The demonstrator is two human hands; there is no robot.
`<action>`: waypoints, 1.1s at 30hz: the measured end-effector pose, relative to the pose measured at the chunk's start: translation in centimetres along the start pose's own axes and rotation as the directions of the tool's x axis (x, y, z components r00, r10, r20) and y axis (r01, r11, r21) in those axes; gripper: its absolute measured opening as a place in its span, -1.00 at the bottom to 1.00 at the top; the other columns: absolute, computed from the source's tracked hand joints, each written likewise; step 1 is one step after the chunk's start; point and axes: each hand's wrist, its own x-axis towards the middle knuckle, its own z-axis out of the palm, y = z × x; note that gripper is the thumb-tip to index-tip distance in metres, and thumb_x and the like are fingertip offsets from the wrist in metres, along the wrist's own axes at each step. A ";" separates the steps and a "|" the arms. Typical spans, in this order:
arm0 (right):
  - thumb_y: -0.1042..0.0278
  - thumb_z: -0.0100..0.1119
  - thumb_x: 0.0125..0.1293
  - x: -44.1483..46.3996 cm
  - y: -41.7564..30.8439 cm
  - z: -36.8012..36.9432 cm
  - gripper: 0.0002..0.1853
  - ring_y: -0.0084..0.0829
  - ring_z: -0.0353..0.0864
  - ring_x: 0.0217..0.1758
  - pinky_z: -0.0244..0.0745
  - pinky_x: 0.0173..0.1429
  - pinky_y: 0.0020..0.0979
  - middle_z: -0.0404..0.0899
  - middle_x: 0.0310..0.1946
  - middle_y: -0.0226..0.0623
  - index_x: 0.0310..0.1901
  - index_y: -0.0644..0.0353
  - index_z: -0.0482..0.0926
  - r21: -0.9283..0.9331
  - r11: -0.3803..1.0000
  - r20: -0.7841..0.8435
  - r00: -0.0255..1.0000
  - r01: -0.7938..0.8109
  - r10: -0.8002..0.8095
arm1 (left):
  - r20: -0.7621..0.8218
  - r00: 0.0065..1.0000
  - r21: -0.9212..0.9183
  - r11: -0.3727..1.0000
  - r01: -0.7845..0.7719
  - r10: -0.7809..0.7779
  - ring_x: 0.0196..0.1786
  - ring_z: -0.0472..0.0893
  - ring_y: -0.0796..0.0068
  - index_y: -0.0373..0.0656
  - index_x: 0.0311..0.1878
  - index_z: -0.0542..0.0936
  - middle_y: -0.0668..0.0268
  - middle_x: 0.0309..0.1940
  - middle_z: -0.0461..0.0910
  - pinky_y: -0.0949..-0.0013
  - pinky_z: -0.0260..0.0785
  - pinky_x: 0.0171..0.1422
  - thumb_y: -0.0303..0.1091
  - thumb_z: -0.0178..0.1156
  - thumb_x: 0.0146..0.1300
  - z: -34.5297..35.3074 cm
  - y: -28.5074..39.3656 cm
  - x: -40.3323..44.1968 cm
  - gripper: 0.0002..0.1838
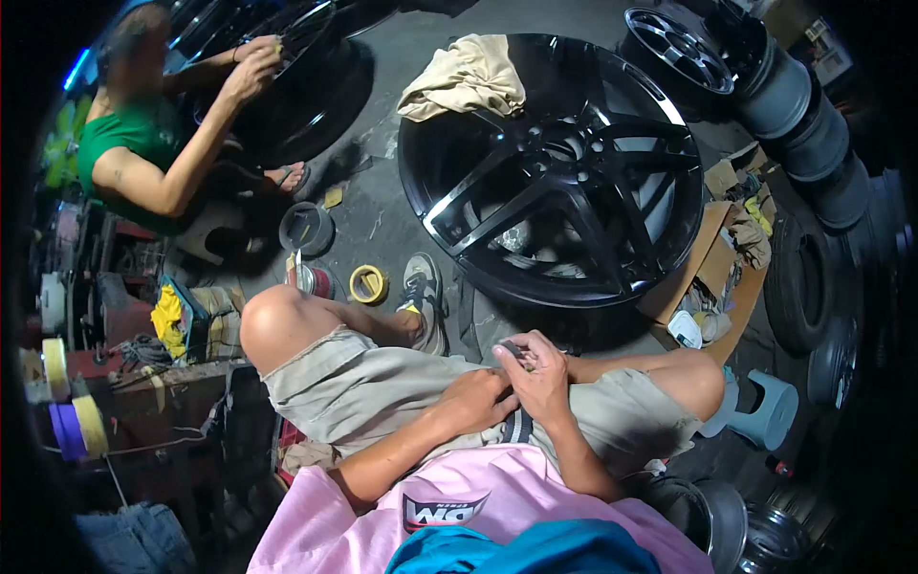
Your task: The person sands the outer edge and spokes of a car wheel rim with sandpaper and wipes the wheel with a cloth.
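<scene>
Gray floor (381, 212), wheel (572, 199) beyond left hand (473, 398), grip unclear; right hand (542, 376) around something small (513, 351)

I saw a big wheel (538, 206), black with silvery bits that shone. The cloth (464, 78) on it was cream. A small thing (513, 353) in the right hand (545, 383) looked dark. The near shirt (320, 521) was pink, with a dark patch (445, 513) and white letters. The shorts (335, 387) were a plain sandy grey. The other person's top (124, 143) was green. One tape roll (67, 430) was purple, a floor ring (357, 285) was yellow, and the stool (770, 411) was pale blue-green.
</scene>
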 end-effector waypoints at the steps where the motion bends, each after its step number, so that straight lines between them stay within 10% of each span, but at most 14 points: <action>1: 0.40 0.50 0.42 -0.1 -0.6 0.2 -0.83 -0.39 0.80 -0.23 0.68 -0.09 -0.38 0.74 -0.24 -0.21 -0.13 0.33 0.74 -0.016 1.000 0.028 1.000 0.011 -0.010 | 0.024 0.999 0.004 0.999 0.046 -0.046 0.09 0.72 -0.31 -0.36 0.11 0.71 -0.24 0.06 0.75 -0.18 0.57 0.24 -0.16 0.31 0.47 -0.6 0.4 -0.3 -0.59; 12: 0.46 0.41 0.49 -0.4 -0.4 2.1 -0.86 -0.38 0.78 -0.08 0.75 0.00 -0.35 0.68 -0.13 -0.21 -0.08 0.37 0.71 0.175 0.984 0.056 0.998 0.016 -0.026 | 0.035 0.998 0.122 0.991 -0.061 0.058 0.05 0.73 -0.26 -0.37 0.09 0.67 -0.17 -0.01 0.72 -0.15 0.58 0.22 -0.14 0.32 0.50 -2.9 1.6 -3.5 -0.59; 20: 0.44 0.39 0.58 1.0 -0.4 4.2 -0.83 -0.63 0.68 -0.18 0.65 -0.13 -0.50 0.69 -0.15 -0.33 0.00 0.39 0.66 0.186 0.960 0.223 0.960 -0.209 0.166 | 0.046 0.985 0.611 0.775 -0.161 0.167 0.02 0.70 0.08 -0.26 0.00 0.67 0.09 -0.12 0.65 0.10 0.51 0.12 -0.14 0.29 0.47 -15.0 4.3 -8.2 -0.67; 23: 0.42 0.38 0.57 3.6 -2.6 7.0 -0.84 -0.56 0.69 -0.20 0.61 -0.16 -0.47 0.70 -0.18 -0.28 -0.01 0.36 0.68 -0.003 1.000 0.221 0.975 0.019 -0.017 | -0.114 0.927 0.637 0.742 -0.209 0.358 -0.02 0.69 0.14 -0.30 -0.08 0.69 0.10 -0.17 0.68 0.16 0.49 0.05 -0.22 0.29 0.32 -16.6 3.0 -7.8 -0.69; 25: 0.39 0.37 0.55 6.6 -2.2 9.7 -0.83 -0.44 0.71 -0.22 0.58 -0.19 -0.41 0.70 -0.20 -0.19 -0.03 0.34 0.70 -0.252 0.836 0.304 0.860 0.487 -0.409 | -0.228 0.867 0.614 0.757 -0.226 0.444 -0.06 0.69 0.15 -0.34 -0.15 0.71 0.07 -0.19 0.71 0.20 0.48 -0.01 -0.27 0.29 0.20 -17.3 1.8 -7.9 -0.70; 28: 0.34 0.36 0.53 9.9 -2.0 15.3 -0.80 -0.32 0.73 -0.25 0.57 -0.20 -0.36 0.70 -0.22 -0.12 -0.03 0.34 0.71 -0.188 0.968 0.333 0.938 0.167 -0.098 | -0.268 0.870 0.676 0.724 -0.136 0.414 -0.04 0.69 0.11 -0.27 -0.16 0.80 0.05 -0.21 0.73 0.08 0.52 0.04 -0.21 0.26 0.23 -16.7 1.2 -9.1 -0.68; 33: 0.27 0.37 0.56 16.5 2.6 23.1 -0.76 -0.49 0.74 -0.29 0.60 -0.17 -0.38 0.77 -0.27 -0.19 0.04 0.29 0.75 -0.359 0.899 0.520 0.854 0.250 -0.030 | -0.289 0.882 0.414 0.880 -0.234 0.371 -0.01 0.69 0.11 -0.30 -0.15 0.83 0.02 -0.20 0.74 0.06 0.51 0.06 -0.20 0.26 0.28 -17.7 1.3 -10.3 -0.65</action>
